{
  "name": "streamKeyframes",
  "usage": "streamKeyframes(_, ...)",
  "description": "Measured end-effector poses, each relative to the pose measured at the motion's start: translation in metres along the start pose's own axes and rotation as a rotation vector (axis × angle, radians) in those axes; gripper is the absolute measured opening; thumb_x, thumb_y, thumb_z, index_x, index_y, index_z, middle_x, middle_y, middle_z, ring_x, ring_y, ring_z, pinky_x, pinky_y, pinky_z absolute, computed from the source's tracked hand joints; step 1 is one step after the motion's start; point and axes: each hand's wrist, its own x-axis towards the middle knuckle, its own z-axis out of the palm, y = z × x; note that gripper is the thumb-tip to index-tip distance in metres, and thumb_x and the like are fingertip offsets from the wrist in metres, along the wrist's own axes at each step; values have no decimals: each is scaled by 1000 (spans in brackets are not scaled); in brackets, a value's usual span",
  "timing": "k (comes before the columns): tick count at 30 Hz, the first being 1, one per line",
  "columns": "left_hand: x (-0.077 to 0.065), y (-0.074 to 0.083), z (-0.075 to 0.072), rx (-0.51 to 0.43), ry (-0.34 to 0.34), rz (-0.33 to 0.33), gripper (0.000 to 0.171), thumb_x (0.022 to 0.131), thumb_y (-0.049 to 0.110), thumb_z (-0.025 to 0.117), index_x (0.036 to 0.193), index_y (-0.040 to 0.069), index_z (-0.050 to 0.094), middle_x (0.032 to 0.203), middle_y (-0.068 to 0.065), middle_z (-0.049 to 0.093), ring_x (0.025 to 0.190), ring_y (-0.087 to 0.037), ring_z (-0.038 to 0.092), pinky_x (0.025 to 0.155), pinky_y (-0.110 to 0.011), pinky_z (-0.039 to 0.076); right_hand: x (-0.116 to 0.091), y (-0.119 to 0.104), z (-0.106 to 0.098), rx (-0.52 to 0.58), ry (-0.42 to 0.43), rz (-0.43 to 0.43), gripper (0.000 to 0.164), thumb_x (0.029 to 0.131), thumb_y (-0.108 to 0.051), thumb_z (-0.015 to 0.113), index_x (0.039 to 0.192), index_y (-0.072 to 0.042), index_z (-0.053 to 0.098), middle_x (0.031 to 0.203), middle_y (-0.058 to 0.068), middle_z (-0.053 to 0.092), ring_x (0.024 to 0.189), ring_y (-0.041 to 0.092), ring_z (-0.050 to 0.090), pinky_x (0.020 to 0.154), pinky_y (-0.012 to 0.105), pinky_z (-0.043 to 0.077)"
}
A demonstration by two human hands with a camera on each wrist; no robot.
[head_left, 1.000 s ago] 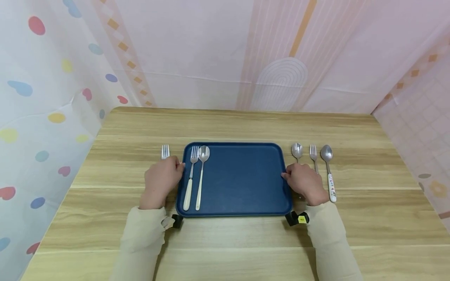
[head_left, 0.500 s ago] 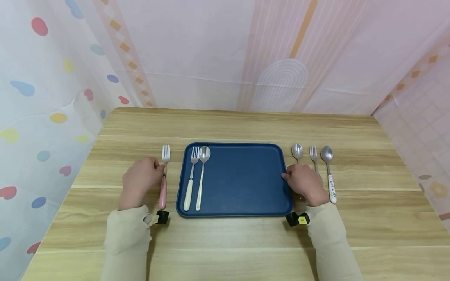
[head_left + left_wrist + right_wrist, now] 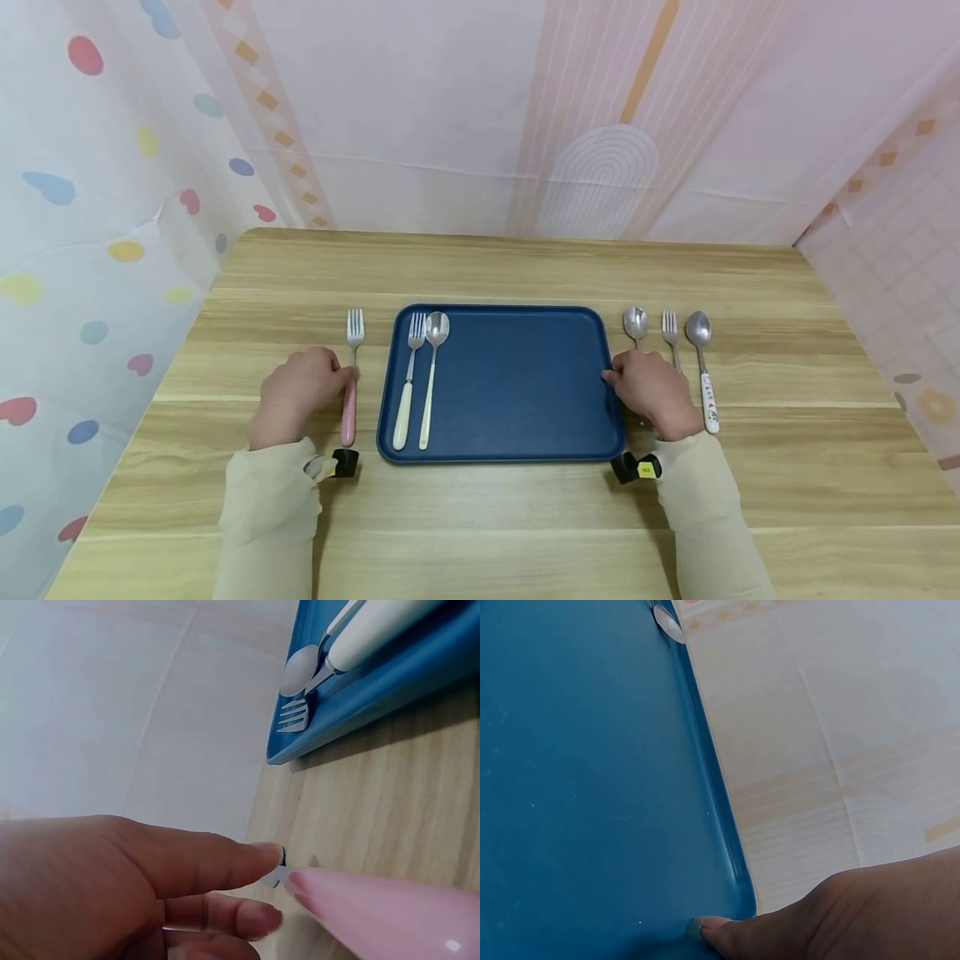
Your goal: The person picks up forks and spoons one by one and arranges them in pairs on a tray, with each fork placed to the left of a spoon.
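Note:
My left hand (image 3: 300, 385) is at a pink-handled fork (image 3: 349, 412) lying left of the tray, its thumb and fingers pinching the fork around the neck. Close up in the left wrist view, the pink handle (image 3: 390, 911) points away from the fingertips. A dark blue tray (image 3: 517, 383) lies in the middle, and my right hand (image 3: 651, 387) grips its right edge. The right thumb (image 3: 720, 934) lies over the rim in the right wrist view; the other fingers are hidden. On the tray's left side are a cream-handled fork (image 3: 402, 412) and a slim-handled spoon (image 3: 427, 400), side by side.
Right of the tray lie a spoon (image 3: 635, 321) and a fork (image 3: 670, 327), both partly hidden by my right hand, and a spoon with a patterned white handle (image 3: 708, 402). Patterned curtains (image 3: 420, 125) border the wooden table (image 3: 487, 517) at the back and sides.
My left hand has moved away from the tray's left edge, leftward to the pink fork, then slightly down onto its neck. My right hand has stayed at the tray's right edge.

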Motion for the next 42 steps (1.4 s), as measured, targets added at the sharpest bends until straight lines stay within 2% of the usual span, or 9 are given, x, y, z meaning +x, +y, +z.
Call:
streamKeyframes(6, 0, 1, 2, -1, -17, 8, 33, 91, 34, 50, 79, 5, 60, 65, -6, 51, 58, -20, 47, 49, -32, 34, 1, 0, 0, 0, -3, 0, 29, 93, -23, 53, 66, -12, 58, 58, 4, 50, 56, 19, 50, 46, 32, 38)
streamKeyframes(20, 4, 2, 7, 0, -52, 14, 29, 90, 28, 50, 75, 6, 60, 62, -4, 52, 57, -18, 46, 49, -31, 34, 1, 1, 0, -9, -12, 7, 30, 93, -24, 53, 65, -12, 56, 58, 4, 48, 56, 19, 50, 46, 31, 37)
streamKeyframes(34, 8, 1, 10, 15, 21, 42, 20, 86, 21, 52, 72, 7, 59, 62, -5, 53, 57, -19, 47, 46, -31, 34, 1, 0, -1, -11, -6, 0, 32, 93, -25, 54, 64, -12, 53, 59, 4, 48, 56, 19, 49, 46, 31, 36)
streamKeyframes(42, 9, 3, 9, 34, 109, 81, 21, 85, 22, 51, 72, 8, 59, 67, -7, 55, 60, -22, 49, 47, -34, 36, 3, 3, 1, -7, 2, 0, 33, 92, -24, 55, 62, -12, 51, 58, 3, 47, 55, 19, 49, 46, 31, 36)
